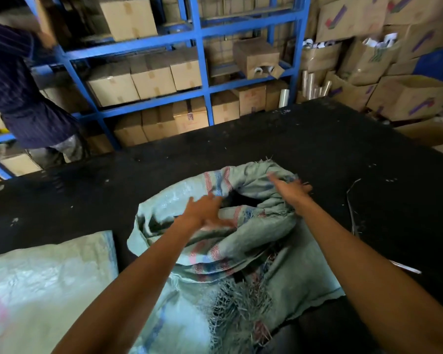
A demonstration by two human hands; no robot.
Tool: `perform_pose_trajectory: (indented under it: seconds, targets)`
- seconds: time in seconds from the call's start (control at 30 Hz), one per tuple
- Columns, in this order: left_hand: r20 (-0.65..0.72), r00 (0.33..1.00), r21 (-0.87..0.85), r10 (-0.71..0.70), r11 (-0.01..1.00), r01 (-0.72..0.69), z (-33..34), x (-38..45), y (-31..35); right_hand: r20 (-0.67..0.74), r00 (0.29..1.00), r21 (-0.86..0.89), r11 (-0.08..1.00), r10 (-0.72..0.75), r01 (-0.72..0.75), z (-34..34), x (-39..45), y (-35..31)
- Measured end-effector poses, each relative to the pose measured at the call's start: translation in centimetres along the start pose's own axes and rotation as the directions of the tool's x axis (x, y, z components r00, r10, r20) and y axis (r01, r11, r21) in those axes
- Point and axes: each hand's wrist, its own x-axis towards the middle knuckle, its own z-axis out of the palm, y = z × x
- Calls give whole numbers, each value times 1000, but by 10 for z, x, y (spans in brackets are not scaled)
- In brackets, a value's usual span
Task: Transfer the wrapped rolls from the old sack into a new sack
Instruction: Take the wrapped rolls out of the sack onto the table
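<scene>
A worn green woven sack [243,241] with red and blue stripes stands on the dark floor, its rim rolled down and frayed, its torn side shredded at the front. Its dark mouth [237,199] gapes between my hands; no rolls show inside. My left hand [205,213] hovers with spread fingers at the mouth's left rim. My right hand [289,189] reaches with straight fingers to the far right rim, touching or just above the fabric. A second, shinier green sack [44,284] lies flat at the lower left. Both hands are blurred.
Blue metal shelving [197,72] packed with cardboard boxes lines the back. More boxes [404,95] pile up at the right. A person in dark striped clothing [16,93] stands at the left by the shelves. Loose strands [353,210] lie on the floor at the right.
</scene>
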Motion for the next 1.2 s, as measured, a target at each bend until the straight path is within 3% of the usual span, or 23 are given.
perform_pose_trajectory:
  seconds: [0.07,0.13,0.17,0.23,0.27,0.33,0.4,0.43,0.5,0.53,0.6,0.63,0.7,0.77,0.8,0.87,0.9,0.97,1.0,1.03,1.1,1.13,1.2]
  targets:
    - [25,982,-100,186,978,-182,6,5,18,173,983,-20,997,-68,73,3,-8,-1]
    - [119,962,-325,244,925,-195,17,2,25,226,974,198,980,-17,-29,2,-5,7]
    - [178,933,-572,314,804,-161,21,-3,25,277,961,433,890,21,-144,1,-6,9]
    - [253,851,-938,461,333,98,24,-17,20,315,948,735,619,51,-278,0,-7,12]
    - [274,829,-962,487,150,229,22,-24,15,298,953,817,504,48,-281,-1,-11,12]
    - [294,803,-944,519,28,327,14,-34,9,239,970,868,438,45,-235,-6,-21,11]
    - [283,820,-959,497,163,232,2,-45,13,230,971,855,465,58,-230,-8,-29,11]
    - [247,849,-937,467,339,86,-1,-45,16,237,970,816,531,55,-230,-8,-34,12]
    - [81,932,-685,354,699,-206,2,-39,28,242,967,623,752,79,-217,-5,-37,7]
    - [-64,962,-496,265,828,-262,4,-36,36,209,975,464,871,71,-163,-3,-35,3]
    - [-351,934,-214,71,965,-153,5,-32,45,117,993,90,996,-3,-7,-2,-36,-6]
    - [-440,898,-125,-2,990,-58,6,-28,48,104,994,-4,1000,-30,31,-4,-40,-13]
    - [-570,821,18,31,1000,-26,4,-28,54,209,978,66,998,-1,-13,-7,-53,-28]
    - [-607,749,143,267,963,-227,10,-30,63,319,948,97,995,3,-36,-3,-51,-32]
    - [-541,744,140,392,914,-380,15,-33,70,312,950,102,994,-11,-22,1,-46,-26]
    - [-342,732,-39,589,769,-638,18,-45,81,259,966,271,960,-5,-67,13,-31,-9]
    - [-312,732,-205,605,710,-674,15,-47,83,250,968,360,927,16,-109,14,-34,-5]
    - [-436,799,-531,415,598,-600,10,-43,72,224,974,440,887,43,-140,11,-39,2]
    - [-455,849,-606,268,606,-516,10,-35,59,194,981,418,902,27,-107,7,-41,5]
    - [-422,889,-571,179,709,-414,13,-23,39,195,980,442,890,28,-113,3,-47,10]
    - [-190,982,-265,13,962,-64,24,-7,-3,247,967,459,872,58,-170,-2,-44,25]
    - [-78,992,-144,-97,986,85,33,-1,-22,255,963,429,883,84,-191,-6,-33,35]
    - [3,951,-192,-310,933,305,40,-1,-51,169,975,165,972,142,-170,-13,-15,47]
